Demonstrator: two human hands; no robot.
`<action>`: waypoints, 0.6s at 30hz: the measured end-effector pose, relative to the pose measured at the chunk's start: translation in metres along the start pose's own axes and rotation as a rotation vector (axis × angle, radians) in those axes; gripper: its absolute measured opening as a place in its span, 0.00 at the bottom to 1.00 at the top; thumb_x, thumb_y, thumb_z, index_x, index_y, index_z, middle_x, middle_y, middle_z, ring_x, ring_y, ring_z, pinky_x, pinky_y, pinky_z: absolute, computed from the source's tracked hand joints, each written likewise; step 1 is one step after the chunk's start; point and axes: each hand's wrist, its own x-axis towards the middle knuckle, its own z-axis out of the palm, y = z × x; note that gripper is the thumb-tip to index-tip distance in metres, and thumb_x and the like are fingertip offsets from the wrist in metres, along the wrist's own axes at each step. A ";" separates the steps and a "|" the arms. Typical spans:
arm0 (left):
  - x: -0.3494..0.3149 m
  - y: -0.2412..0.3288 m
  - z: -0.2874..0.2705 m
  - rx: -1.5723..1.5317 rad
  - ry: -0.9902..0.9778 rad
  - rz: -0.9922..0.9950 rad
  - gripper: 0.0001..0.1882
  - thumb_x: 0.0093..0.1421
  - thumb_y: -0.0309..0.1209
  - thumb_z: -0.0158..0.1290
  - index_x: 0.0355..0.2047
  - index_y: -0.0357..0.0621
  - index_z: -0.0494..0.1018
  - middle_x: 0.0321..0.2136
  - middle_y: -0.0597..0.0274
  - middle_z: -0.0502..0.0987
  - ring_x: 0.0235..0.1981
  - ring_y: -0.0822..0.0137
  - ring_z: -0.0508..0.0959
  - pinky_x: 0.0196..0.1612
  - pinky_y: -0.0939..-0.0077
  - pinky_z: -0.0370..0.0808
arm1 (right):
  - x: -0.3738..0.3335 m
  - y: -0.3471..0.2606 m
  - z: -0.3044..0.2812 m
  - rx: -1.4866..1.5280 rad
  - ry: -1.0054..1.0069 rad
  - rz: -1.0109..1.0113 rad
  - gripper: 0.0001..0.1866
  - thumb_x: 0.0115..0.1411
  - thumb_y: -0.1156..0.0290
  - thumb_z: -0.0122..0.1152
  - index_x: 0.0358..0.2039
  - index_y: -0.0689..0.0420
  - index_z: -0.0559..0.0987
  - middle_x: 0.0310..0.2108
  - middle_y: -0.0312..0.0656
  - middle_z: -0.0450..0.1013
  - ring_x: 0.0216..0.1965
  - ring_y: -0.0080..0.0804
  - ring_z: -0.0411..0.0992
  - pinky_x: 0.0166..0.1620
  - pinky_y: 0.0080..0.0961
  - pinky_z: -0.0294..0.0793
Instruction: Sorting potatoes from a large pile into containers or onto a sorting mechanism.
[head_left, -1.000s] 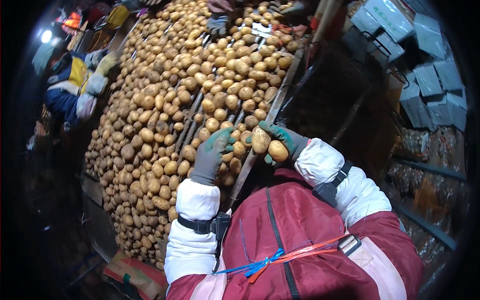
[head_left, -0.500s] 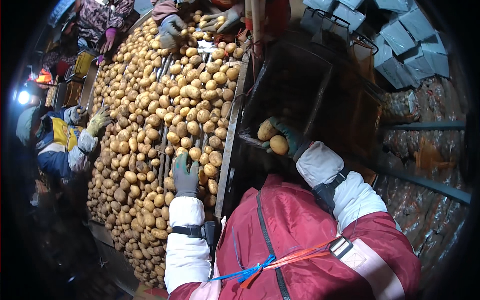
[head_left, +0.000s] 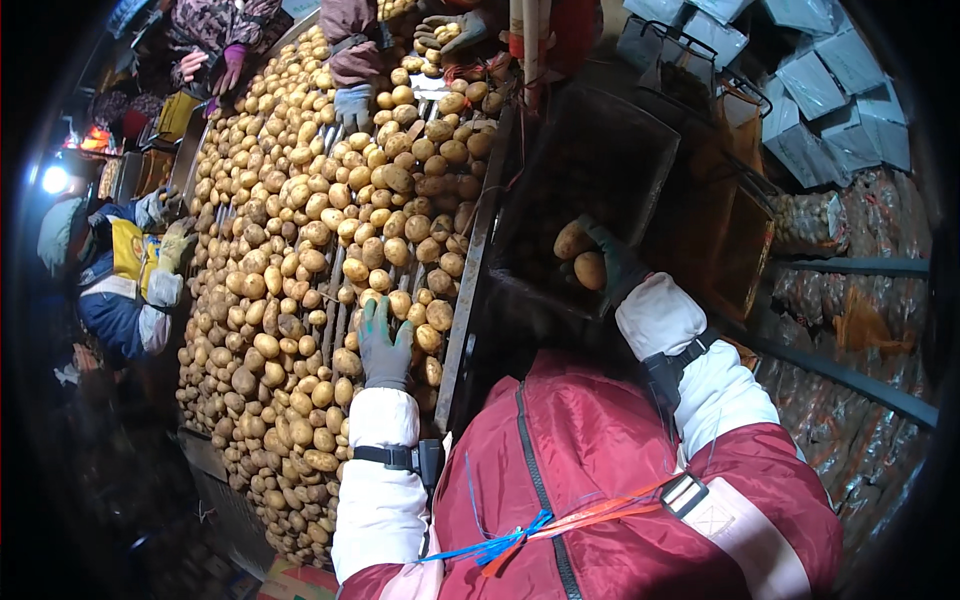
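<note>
My left hand (head_left: 385, 352), in a grey-green glove, rests over potatoes (head_left: 300, 345) near the right side of the sorting conveyor (head_left: 472, 300). Its fingers are stretched and slightly apart, and none of the potatoes is gripped. Two potatoes (head_left: 590, 270) are held in my gloved right hand (head_left: 622, 264), the fingers curled around them. That hand hangs over a dark open crate (head_left: 648, 150) right of the conveyor rail. Deep shadow hides most of the crate's inside.
Across the conveyor, a co-worker in a yellow and blue top (head_left: 125, 260) reaches toward the potatoes. More gloved co-workers' hands (head_left: 353, 105) work at the far end. A brown crate (head_left: 745, 250), filled bags (head_left: 805, 222) and stacked wrapped packs (head_left: 835, 90) stand to the right.
My right hand has moved right with its two potatoes, further over the dark crate. My left hand has shifted slightly on the potatoes. A far co-worker's hand has lowered onto the conveyor.
</note>
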 end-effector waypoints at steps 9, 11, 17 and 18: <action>-0.004 0.003 -0.002 0.019 0.013 -0.008 0.36 0.56 0.37 0.61 0.65 0.51 0.64 0.66 0.45 0.61 0.67 0.42 0.59 0.68 0.52 0.58 | 0.022 0.002 0.000 -0.066 -0.173 0.151 0.31 0.63 0.39 0.55 0.42 0.58 0.78 0.34 0.50 0.77 0.28 0.48 0.78 0.32 0.44 0.80; -0.004 0.003 -0.001 0.006 0.014 -0.019 0.36 0.56 0.37 0.61 0.65 0.51 0.64 0.66 0.45 0.61 0.67 0.41 0.59 0.68 0.52 0.58 | 0.027 0.002 -0.004 -0.085 -0.038 0.166 0.31 0.63 0.39 0.54 0.43 0.58 0.78 0.34 0.49 0.77 0.28 0.47 0.78 0.31 0.44 0.79; -0.007 0.010 -0.002 -0.001 0.025 -0.020 0.36 0.56 0.35 0.62 0.65 0.50 0.64 0.66 0.45 0.60 0.67 0.41 0.59 0.68 0.51 0.58 | 0.041 -0.015 -0.030 -0.366 -0.148 -0.100 0.31 0.64 0.40 0.54 0.46 0.59 0.78 0.34 0.49 0.77 0.26 0.43 0.76 0.31 0.42 0.79; -0.007 0.009 -0.002 -0.006 0.023 -0.020 0.36 0.56 0.35 0.61 0.65 0.50 0.64 0.66 0.45 0.60 0.67 0.41 0.59 0.68 0.51 0.58 | 0.043 -0.016 -0.036 -0.370 -0.146 -0.100 0.31 0.64 0.40 0.54 0.46 0.59 0.78 0.34 0.49 0.77 0.26 0.43 0.76 0.31 0.42 0.79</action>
